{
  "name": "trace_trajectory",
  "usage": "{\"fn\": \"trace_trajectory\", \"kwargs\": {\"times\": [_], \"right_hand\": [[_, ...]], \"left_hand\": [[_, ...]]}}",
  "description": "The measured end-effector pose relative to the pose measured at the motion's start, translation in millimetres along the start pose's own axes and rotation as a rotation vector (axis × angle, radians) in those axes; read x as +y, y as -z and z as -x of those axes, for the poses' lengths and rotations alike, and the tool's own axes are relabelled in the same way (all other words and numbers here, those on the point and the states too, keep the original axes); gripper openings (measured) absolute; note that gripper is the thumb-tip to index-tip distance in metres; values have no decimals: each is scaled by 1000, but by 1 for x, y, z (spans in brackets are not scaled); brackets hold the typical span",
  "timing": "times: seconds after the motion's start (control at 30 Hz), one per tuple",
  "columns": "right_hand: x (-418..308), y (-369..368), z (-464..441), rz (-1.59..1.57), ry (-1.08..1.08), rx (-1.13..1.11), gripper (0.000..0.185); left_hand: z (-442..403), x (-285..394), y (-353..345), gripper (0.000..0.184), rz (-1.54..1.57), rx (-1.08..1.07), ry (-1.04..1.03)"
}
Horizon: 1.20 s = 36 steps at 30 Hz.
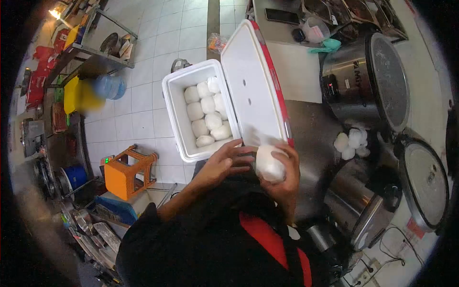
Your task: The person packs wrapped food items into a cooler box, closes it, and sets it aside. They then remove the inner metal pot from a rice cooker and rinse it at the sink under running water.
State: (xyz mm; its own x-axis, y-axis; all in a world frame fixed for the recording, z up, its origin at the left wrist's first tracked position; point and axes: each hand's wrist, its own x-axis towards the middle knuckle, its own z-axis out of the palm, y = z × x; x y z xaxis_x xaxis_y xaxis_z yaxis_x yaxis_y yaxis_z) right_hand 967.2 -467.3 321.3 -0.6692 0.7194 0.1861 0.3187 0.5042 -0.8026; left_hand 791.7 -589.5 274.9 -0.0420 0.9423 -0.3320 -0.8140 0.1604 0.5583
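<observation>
My right hand (283, 173) is wrapped round a white, rounded packet (270, 165), perhaps wrapped in plastic, just in front of the cooler's lid. To its left, my left hand (226, 163) has its fingers apart and holds nothing; the fingertips point at the packet. Beyond the hands stands a white cooler box (173, 112), with its red-edged lid (253, 86) swung up to the right. Several similar white packets (208, 104) lie piled inside the box. The lower side of the held packet is partly hidden by my right fingers.
Right of me, a metal counter (306, 129) bears a large rice cooker (351, 86), a second cooker (351, 196) and a cluster of small white bundles (351, 142). An orange stool (125, 176) stands on the tiled floor at left, near a water jug (111, 87).
</observation>
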Motion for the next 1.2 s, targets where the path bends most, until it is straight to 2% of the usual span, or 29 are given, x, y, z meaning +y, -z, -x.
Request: {"fn": "trace_trajectory", "kwargs": {"times": [0.1, 0.2, 0.23, 0.27, 0.3, 0.33, 0.37, 0.4, 0.43, 0.47, 0.53, 0.6, 0.67, 0.73, 0.77, 0.87, 0.93, 1.0, 1.07, 1.13, 1.2], "right_hand": [[-5, -10, 2, -4, -23, 64, 54], [4, -14, 9, -41, 16, 103, 51], [2, -16, 11, -86, 0, 83, 52], [1, -19, 13, -137, -10, 60, 52], [4, -22, 12, -93, -20, 7, 57], [6, -28, 12, -73, -24, 31, 58], [9, -36, 13, -59, -28, 56, 58], [9, -40, 14, -47, -36, 76, 59], [1, -37, 11, -12, -28, 91, 51], [5, -36, 14, -49, -20, 61, 47], [23, -30, 24, -115, -11, 13, 39], [38, -22, 36, -53, 3, 58, 31], [53, -10, 45, -18, -40, 82, 29], [63, 8, 51, -15, -118, 149, 27], [66, 18, 56, -3, -165, 181, 26], [87, 43, 71, 54, -267, 342, 25], [109, 57, 81, 158, -403, 432, 24], [149, 68, 86, 246, -498, 535, 27], [206, 80, 88, 408, -576, 600, 32], [262, 95, 76, 590, -671, 638, 41], [316, 111, 57, 736, -788, 629, 48]], "left_hand": [[-14, -6, -25, 64, -47, -75, 75], [-30, -21, -34, 60, -374, -144, -6], [-27, -20, -38, 53, -417, -20, 118], [-25, -21, -39, 51, -393, 65, 120], [-25, -19, -39, 50, -373, 152, 111], [-25, -16, -38, 48, -354, 242, 101], [-29, -22, -29, 43, -187, 329, 63], [-32, -22, -20, 43, -188, 425, 11], [-36, -18, -9, 43, -188, 524, -41], [-41, -14, 6, 44, -187, 624, -96], [-62, -22, 68, 44, -597, 745, -327], [-99, -68, 181, 39, -745, 946, -183], [-130, -104, 220, 40, -1193, 1001, -229], [-163, -138, 255, 39, -1366, 1046, -174], [-185, -154, 274, 37, -1314, 1073, -94], [-189, -151, 274, 35, -1587, 1046, -142], [-184, -152, 280, 33, -1754, 968, -245], [-179, -160, 298, 31, -1940, 895, -414], [-171, -165, 318, 30, -1997, 830, -499], [-154, -129, 273, 34, -1782, 731, -265], [-133, -90, 229, 39, -1414, 650, 74]]}}
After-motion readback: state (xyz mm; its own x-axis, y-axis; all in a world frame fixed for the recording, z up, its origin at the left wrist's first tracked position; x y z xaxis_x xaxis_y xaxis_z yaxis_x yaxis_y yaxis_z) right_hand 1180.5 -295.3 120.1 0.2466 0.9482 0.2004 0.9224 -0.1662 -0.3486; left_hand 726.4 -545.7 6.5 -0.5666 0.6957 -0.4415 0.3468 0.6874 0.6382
